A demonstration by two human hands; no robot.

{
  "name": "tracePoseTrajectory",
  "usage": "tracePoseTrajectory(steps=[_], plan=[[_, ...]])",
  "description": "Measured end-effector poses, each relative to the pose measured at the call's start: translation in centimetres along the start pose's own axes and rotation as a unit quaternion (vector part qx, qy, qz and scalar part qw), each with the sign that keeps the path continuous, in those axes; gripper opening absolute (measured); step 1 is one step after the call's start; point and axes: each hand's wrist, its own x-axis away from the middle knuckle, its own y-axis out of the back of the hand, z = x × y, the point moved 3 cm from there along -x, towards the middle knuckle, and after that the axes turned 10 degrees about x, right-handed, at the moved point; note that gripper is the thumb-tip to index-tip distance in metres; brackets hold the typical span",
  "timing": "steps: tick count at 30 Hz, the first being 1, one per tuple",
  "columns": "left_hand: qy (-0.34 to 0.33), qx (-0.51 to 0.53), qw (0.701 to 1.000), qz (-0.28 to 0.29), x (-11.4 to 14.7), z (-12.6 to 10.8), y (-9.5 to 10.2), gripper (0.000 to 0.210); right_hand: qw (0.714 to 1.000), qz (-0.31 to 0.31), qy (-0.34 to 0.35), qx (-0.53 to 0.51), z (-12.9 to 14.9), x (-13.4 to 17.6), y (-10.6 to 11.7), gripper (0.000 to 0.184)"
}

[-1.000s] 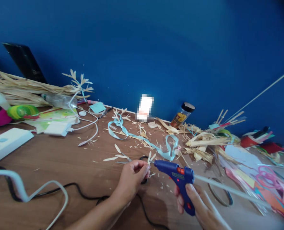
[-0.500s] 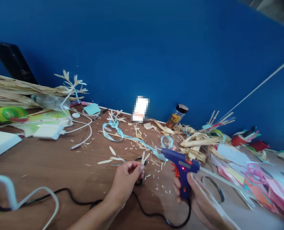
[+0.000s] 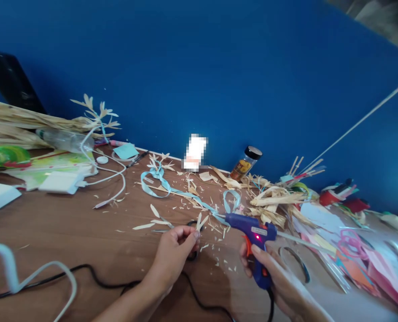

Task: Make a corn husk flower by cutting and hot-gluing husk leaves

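My left hand [image 3: 177, 248] is pinched narrow, thumb against fingertips, holding a pair of pale strips [image 3: 199, 220] that fan upward in a V, just above the middle of the brown table [image 3: 85, 237]; my right hand [image 3: 275, 272] is wrapped around the handle of a blue glue gun [image 3: 249, 224], its small red light glowing and its nozzle aimed left, near the strips but apart from them; a translucent glue stick [image 3: 302, 241] juts from the back of the gun, and a black cord [image 3: 271, 304] hangs from the base of its handle; partly hidden behind my left hand lie scissors [image 3: 192, 256] with black handles, and beside their blades rest loose petal-shaped slips [image 3: 143, 226]; beyond my hands, a light blue ribbon [image 3: 165, 184] curls across the table, with a pale flower shape [image 3: 157, 162] at its far left end, small scraps [image 3: 188, 197] scattered around it; farther back, a black-lidded jar [image 3: 242, 166] leans near the blue wall [image 3: 199, 67], with dried husks [image 3: 274, 199] heaped to its right; at the far left, a long bundle of husks [image 3: 18, 120] lies behind a clear bottle [image 3: 65, 140] and a white adapter [image 3: 60, 182].
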Motion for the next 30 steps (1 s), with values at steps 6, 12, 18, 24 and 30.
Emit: tracePoseTrajectory(steps=[6,12,18,24,30], plan=[[0.001,0.021,1.000,0.007,0.0,0.1,-0.1,0.020,0.999,0.024,-0.008,0.022,-0.7,0.2,-0.5,0.033],[-0.002,0.017,1.000,0.015,-0.1,0.1,-0.1,0.020,0.998,0.013,0.006,0.054,-0.8,0.1,-1.0,0.037],[-0.001,0.022,0.999,0.024,0.0,0.0,-0.1,0.019,0.997,0.025,0.020,0.071,-0.9,0.0,-1.3,0.040],[0.001,0.020,1.000,0.023,0.0,-0.1,-0.1,0.019,0.994,0.010,0.016,0.109,-1.0,0.2,-1.4,0.044],[-0.002,0.018,1.000,0.023,0.0,-0.1,-0.1,0.019,0.993,0.011,0.027,0.114,-1.2,0.3,-1.4,0.043]])
